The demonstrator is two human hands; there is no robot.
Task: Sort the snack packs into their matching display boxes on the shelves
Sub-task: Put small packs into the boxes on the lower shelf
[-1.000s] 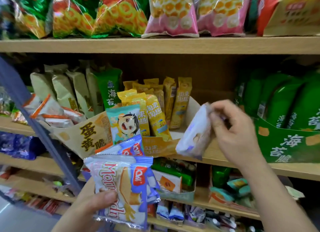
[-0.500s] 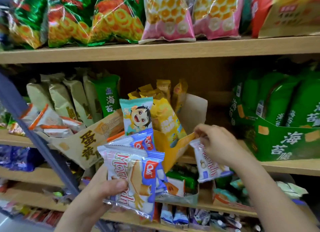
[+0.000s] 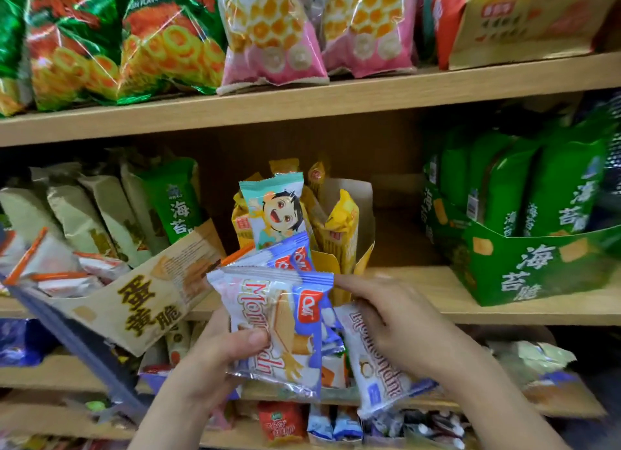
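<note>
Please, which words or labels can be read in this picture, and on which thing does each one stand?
"蛋黄脆": beige display box
"海苔脆": green display box
"海苔": green pack at left
"Our": blue wafer pack
"FLAVOUR": green chip bag
The white wafer pack's script and other print are too blurred.

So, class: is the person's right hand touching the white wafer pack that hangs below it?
Touching. The head view shows the right hand with its fingers curled over the top edge of the white wafer pack, which hangs from that grip.

wafer packs (image 3: pixel 279 328): blue/white, fanned upright, gripped in left hand (image 3: pixel 215 359)
cartoon pack (image 3: pixel 274 214): teal, upright behind fan
single pack (image 3: pixel 376 365): white, tilted, held by right hand (image 3: pixel 396 322)
</note>
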